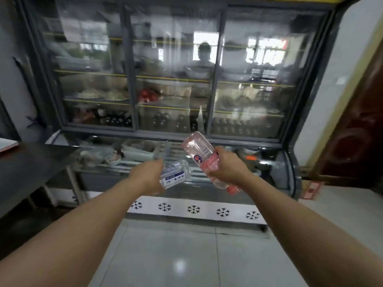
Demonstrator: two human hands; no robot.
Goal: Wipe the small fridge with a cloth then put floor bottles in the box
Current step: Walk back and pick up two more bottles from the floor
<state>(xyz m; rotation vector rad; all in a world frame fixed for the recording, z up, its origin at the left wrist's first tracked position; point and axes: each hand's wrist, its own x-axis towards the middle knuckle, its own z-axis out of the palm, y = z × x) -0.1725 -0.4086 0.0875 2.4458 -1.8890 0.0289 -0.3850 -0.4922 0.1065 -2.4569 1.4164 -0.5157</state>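
My left hand (148,177) grips a clear bottle (176,176), my right hand (224,167) a pink bottle (200,150), before the display fridge (172,79); light, smooth plastic, probably best held mid-body.

A dark counter (31,162) stands at left; a brown wooden door (360,129) at right; pale floor tiles (176,255) below.
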